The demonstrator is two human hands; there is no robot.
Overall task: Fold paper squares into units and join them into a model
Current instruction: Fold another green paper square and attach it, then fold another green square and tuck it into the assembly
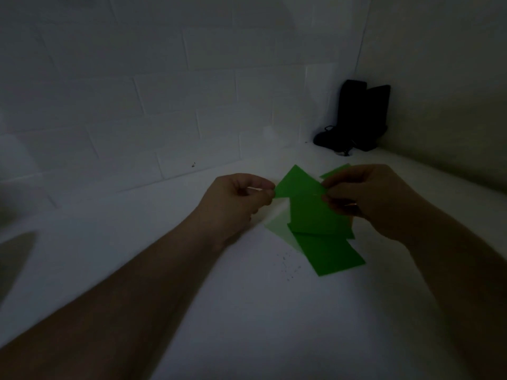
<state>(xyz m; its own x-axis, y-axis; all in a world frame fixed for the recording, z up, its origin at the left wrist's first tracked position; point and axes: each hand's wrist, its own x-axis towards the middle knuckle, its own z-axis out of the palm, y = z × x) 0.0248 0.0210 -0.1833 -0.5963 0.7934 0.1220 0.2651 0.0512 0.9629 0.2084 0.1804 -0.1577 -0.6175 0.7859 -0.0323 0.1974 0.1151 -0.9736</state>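
Note:
I hold a green paper square up above the white surface, between both hands. My left hand pinches its left corner with thumb and fingertips. My right hand pinches its right edge, fingers curled over the sheet. Below it, more green squares lie overlapping on the surface, and a paler sheet shows at their left. A green corner peeks out behind my right hand.
The white surface runs back to a white tiled wall and a side wall on the right. A black object stands in the far corner. Small dark specks dot the surface near the paper.

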